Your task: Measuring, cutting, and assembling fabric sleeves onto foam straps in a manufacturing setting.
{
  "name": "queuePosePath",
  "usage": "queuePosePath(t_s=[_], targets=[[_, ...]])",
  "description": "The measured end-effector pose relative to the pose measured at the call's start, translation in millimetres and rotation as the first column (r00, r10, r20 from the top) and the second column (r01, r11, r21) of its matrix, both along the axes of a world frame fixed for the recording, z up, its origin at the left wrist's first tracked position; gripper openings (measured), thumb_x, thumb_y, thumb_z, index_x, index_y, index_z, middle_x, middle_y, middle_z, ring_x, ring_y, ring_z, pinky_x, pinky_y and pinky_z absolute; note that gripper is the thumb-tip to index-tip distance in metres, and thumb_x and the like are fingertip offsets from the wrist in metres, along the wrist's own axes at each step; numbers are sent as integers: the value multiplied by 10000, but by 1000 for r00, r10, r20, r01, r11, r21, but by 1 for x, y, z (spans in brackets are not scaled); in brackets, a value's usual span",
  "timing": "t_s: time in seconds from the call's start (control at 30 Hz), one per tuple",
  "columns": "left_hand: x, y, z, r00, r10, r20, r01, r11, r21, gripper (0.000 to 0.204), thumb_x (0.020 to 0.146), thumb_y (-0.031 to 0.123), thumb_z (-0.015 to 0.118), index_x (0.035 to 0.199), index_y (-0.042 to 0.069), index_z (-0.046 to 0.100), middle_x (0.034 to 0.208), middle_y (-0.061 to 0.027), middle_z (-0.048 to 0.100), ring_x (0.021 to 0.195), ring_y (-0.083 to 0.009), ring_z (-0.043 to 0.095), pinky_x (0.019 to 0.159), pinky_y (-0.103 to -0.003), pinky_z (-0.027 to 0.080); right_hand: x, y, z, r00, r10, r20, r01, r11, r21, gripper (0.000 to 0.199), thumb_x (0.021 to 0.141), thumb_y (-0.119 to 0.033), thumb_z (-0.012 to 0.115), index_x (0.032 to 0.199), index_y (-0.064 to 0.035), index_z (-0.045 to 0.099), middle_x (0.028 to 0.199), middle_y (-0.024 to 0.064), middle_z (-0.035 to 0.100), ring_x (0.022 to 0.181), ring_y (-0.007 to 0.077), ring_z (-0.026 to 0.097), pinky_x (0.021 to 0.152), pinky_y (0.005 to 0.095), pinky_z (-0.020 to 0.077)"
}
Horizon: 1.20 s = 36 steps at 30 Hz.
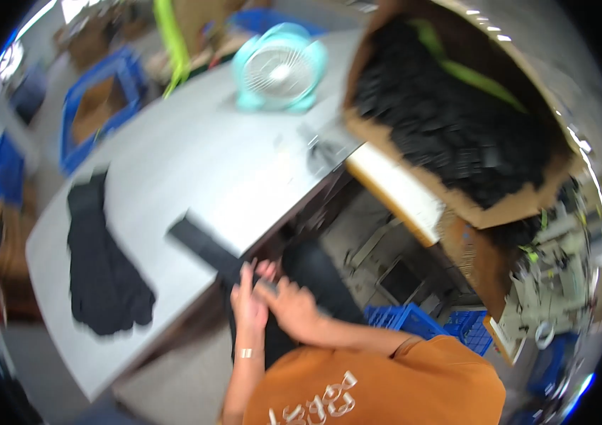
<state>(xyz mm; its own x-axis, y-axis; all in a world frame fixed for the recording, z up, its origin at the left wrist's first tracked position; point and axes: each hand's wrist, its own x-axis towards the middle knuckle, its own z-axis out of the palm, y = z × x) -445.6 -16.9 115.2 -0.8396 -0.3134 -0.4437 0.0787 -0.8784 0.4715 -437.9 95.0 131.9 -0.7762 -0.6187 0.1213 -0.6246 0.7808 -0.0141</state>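
My left hand [250, 304] is at the table's near edge, its fingers raised and partly curled. My right hand [295, 309] meets it from the right, fingers bent in a pinch against it. Something small and greyish may be between them, but blur hides what it is. A black strip of fabric [201, 242] lies over the table edge, its lower end reaching up to my left hand; I cannot tell whether I grip it. Farther left on the table lies a stack of black knit pieces [102, 262], narrow at the top and scalloped below, like gloves.
On the pale table [166, 163] stand a turquoise fan [279, 69] and, near the far right corner, a small dark object [323, 154]. A cardboard box [481, 205] full of black pieces is at right. Blue crates [403, 320] sit below; a blue bin [67, 145] stands beyond.
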Motion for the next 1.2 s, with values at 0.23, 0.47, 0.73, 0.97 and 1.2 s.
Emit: queuePosePath(t_s=[0.23,0.47,0.73,0.97,1.2], targets=[[0,-5,-15,993,-71,-91,64,995,-76,249,1006,269,565,1001,20,567,890,-105,654,958,-251,656,894,-389,539,-24,-42,-31,995,-66,-78,57,991,-120,392,904,-221,527,1280,-112,544,784,106,605,681,227,641,521,343,519],[-5,-14,-15,997,-73,-13,73,997,6,265,975,280,615,1042,28,575,1012,-102,663,905,-235,646,878,-414,542,-12,8,-17,997,74,12,-72,992,-107,451,887,-185,561,1335,-211,510,846,134,591,671,236,652,485,322,494],[-7,-2,-27,994,-15,-109,4,995,-95,227,972,237,624,1044,29,569,889,-77,627,805,-210,628,791,-404,557,-10,-4,-27,1000,-16,-27,14,996,-92,394,877,-200,568,1270,-175,549,972,188,596,711,253,666,523,344,556],[-8,-5,-17,992,-65,-112,63,998,-24,237,976,302,615,954,68,585,833,-41,579,765,-194,562,845,-389,520,-37,-19,-22,983,123,136,-84,961,-264,147,862,-194,571,918,-76,639,862,187,647,834,286,682,606,384,595],[5,-4,-23,995,-10,-98,9,1000,-19,273,979,304,608,1000,35,567,816,-72,602,801,-227,633,860,-423,543,1,0,-25,998,-29,-64,17,984,-176,444,914,-210,513,1350,-295,497,881,182,585,650,245,647,516,323,533]])
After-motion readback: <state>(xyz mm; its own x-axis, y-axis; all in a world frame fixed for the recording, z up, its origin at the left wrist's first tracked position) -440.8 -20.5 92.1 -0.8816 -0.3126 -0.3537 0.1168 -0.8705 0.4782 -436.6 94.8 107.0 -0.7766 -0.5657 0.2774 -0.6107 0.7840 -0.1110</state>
